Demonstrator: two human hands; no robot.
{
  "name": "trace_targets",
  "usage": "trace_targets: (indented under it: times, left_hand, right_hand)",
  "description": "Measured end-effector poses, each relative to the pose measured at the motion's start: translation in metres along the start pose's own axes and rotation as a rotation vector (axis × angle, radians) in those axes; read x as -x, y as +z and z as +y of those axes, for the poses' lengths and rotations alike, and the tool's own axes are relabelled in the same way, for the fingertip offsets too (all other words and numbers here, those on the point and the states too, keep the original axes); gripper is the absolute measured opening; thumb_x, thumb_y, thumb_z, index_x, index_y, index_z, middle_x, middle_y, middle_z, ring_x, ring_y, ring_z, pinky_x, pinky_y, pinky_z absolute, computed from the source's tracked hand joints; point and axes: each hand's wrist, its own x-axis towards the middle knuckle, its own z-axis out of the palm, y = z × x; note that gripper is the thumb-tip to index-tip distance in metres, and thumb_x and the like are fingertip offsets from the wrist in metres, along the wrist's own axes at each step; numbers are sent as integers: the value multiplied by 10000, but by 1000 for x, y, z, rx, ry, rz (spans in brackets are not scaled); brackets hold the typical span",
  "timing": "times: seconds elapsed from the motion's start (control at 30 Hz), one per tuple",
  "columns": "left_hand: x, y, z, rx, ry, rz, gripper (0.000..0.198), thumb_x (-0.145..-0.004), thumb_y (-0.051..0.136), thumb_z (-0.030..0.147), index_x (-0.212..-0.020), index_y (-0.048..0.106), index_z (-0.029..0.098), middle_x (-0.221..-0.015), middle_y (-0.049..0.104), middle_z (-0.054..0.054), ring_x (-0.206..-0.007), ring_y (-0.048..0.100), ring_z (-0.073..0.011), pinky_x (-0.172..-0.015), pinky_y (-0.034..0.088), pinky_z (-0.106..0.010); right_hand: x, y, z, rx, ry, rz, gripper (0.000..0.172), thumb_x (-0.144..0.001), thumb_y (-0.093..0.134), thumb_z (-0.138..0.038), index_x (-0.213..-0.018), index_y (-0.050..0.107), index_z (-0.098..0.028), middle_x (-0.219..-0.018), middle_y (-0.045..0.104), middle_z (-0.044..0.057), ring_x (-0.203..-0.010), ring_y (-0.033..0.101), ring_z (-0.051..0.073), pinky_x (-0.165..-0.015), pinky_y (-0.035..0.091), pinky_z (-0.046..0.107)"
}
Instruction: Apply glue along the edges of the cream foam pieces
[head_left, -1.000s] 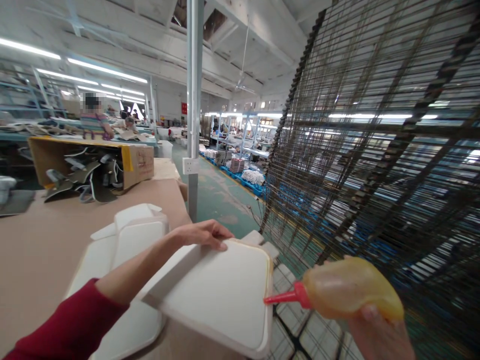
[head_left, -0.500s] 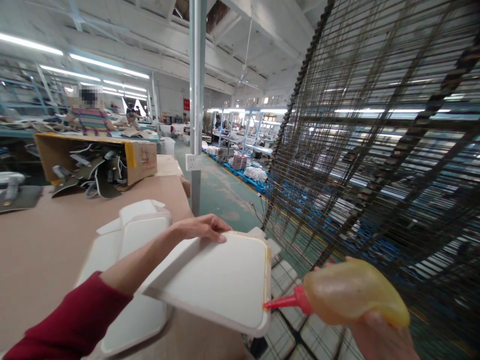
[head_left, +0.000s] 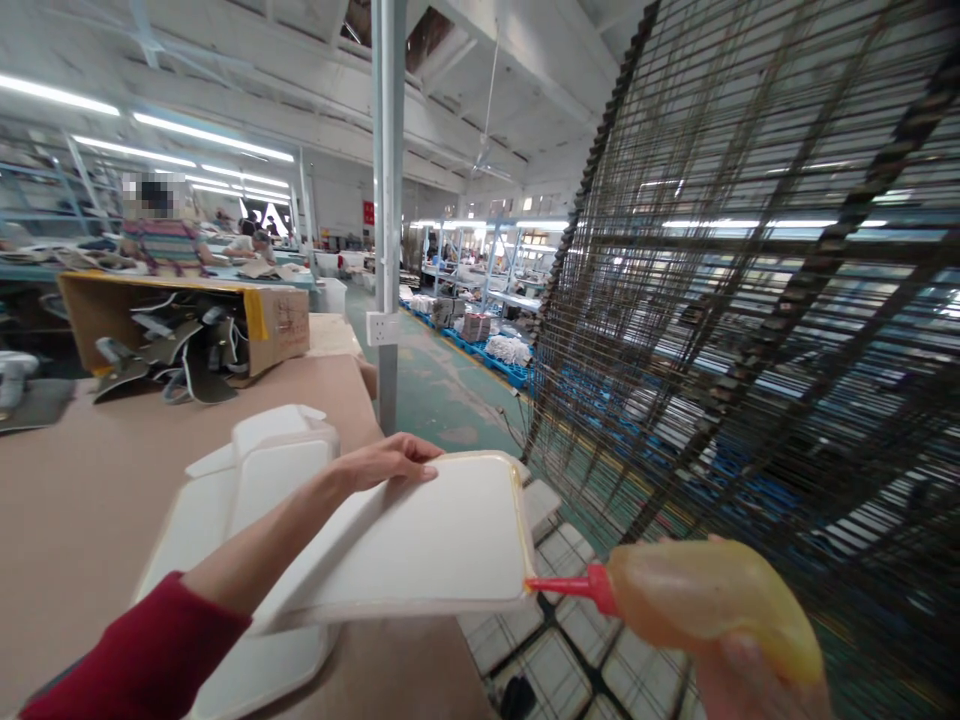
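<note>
My left hand point(head_left: 391, 462) pinches the far edge of a flat white panel point(head_left: 442, 540) with rounded corners, its thumb on top. Yellowish glue shows along the panel's right edge. In my right hand point(head_left: 739, 670) is a squeezable glue bottle point(head_left: 712, 600), amber and translucent, lying on its side. Its red nozzle point(head_left: 562, 586) points left, and the tip is at the panel's near right corner. More white panels point(head_left: 281, 470) lie stacked on the table under and behind my left forearm.
A brown-topped table point(head_left: 82, 500) carries an open cardboard box point(head_left: 277, 325) of dark, curved pieces. A metal post point(head_left: 387, 220) with a socket stands beyond. Tall wire racks point(head_left: 720, 300) lean at right; pale pieces point(head_left: 555, 665) lie on a grid below. A person in a striped top point(head_left: 166, 245) is far left.
The panel has turned and tilted, its near right corner rising. The nozzle tip has moved from the right edge to that corner. My left hand has shifted slightly left with the panel.
</note>
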Motion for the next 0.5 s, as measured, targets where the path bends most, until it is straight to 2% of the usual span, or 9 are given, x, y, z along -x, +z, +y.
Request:
trace_targets:
  times: [0.13, 0.3, 0.37, 0.5]
  left_hand:
    - [-1, 1, -12, 57, -11, 47, 346, -719, 701, 370, -930, 682, 96, -837, 704, -71, -611, 601, -126, -516, 423, -189]
    - [-8, 5, -28, 184, -11, 120, 420, -693, 723, 365, -1019, 672, 103, -836, 710, -85, -631, 635, -158, -526, 450, -210]
    - [-11, 6, -33, 225, -17, 147, 433, -673, 740, 362, -1011, 675, 100, -820, 710, -88, -634, 640, -165, -544, 467, -222]
    - [-15, 7, -40, 268, -26, 193, 440, -655, 758, 373, -988, 681, 95, -778, 709, -85, -627, 641, -166, -588, 491, -245]
  right_hand:
    - [-2, 3, 4, -37, -60, 6, 544, -626, 753, -478, -1092, 603, -240, -1160, 611, 69, -1127, 518, 345, -970, 439, 523]
    - [-1, 5, 8, -68, -62, 66, 447, -654, 738, -462, -1024, 617, -242, -1152, 614, 66, -1124, 521, 343, -961, 453, 529]
    - [0, 1, 13, -46, -42, 78, 423, -631, 760, -447, -973, 626, -237, -1083, 640, 77, -1096, 540, 354, -920, 489, 529]
    - [0, -12, 34, 75, -11, 254, 481, -509, 847, -330, -929, 620, -271, -1014, 661, 43, -1083, 547, 352, -861, 536, 505]
